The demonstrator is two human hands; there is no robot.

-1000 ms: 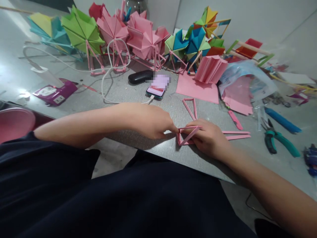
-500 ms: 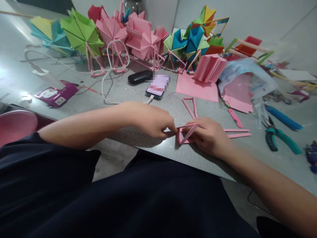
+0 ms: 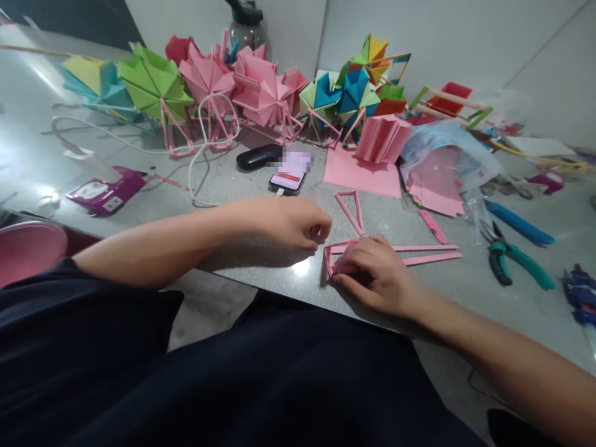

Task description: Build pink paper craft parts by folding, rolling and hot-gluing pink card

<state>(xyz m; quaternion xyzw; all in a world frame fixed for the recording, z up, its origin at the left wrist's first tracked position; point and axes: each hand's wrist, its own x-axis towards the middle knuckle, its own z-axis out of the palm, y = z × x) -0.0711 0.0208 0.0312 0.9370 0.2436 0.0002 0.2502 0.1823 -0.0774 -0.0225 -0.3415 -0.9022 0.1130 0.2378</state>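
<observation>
Phone [image 3: 287, 180], pliers [image 3: 507, 256] and pink sheets [image 3: 361, 174] ring the hands' pink frame [image 3: 336, 256].

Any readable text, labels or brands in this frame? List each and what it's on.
None can be read.
Phone: screen partly pixelated, red banner too small to read.
Purple pack: white label print too blurred to read.
Clear plastic bag: faint print, unreadable.
Pink paper frame under the right hand: no print on it.
Left hand holds nothing printed.
</observation>
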